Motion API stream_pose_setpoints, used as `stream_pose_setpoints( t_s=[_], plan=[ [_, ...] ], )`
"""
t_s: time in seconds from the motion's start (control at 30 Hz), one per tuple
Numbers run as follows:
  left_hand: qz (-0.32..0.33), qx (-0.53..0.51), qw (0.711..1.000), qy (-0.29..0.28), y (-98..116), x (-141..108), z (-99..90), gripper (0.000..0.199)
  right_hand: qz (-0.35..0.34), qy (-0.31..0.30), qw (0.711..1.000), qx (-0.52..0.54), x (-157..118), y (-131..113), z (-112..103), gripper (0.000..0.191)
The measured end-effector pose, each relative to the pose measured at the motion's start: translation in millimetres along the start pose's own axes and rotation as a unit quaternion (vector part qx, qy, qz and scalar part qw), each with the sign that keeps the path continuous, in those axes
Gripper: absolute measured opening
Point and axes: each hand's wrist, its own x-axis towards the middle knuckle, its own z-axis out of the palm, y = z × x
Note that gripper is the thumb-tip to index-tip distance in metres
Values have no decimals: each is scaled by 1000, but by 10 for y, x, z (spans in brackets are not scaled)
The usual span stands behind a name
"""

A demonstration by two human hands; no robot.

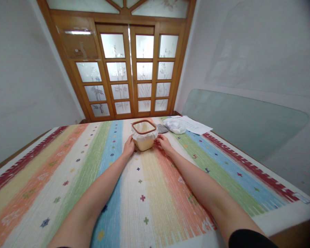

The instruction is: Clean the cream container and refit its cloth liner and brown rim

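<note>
A small cream trash bin stands on the table in the middle of the view. A white plastic liner bag folds out over its upper edge, and a brown square rim ring sits on top of the liner. My left hand is closed against the bin's left side, its fingertips partly hidden behind it. On the other side, my right hand has its fingers bent in at the bin's right side, just below the overhanging liner.
Behind my right hand lie a grey cloth-like item and a crumpled white plastic bag. Printed paper sheets lie near the far right edge. A striped cloth covers the table. Wooden glazed doors stand beyond.
</note>
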Motion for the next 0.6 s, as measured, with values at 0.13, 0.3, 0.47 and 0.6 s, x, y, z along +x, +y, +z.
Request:
stream_pose_setpoints(
  t_s=[0.13, 0.3, 0.47, 0.6],
  plan=[
    [-37, -19, 998, 38, -19, 58, -58, 48, -41, 86, 995, 7, 66, -128, 30, 40],
    [-15, -22, 994, 106, 234, 135, -87, 53, -186, 92, 978, -24, 188, -480, 93, 55],
    [119, -58, 989, 68, 591, 220, 134, 53, -159, 10, 986, 40, 434, -667, 217, 70],
    [86, -110, 989, 48, 609, 281, 331, 58, -117, -34, 985, 122, 430, -669, 446, 73]
  ],
)
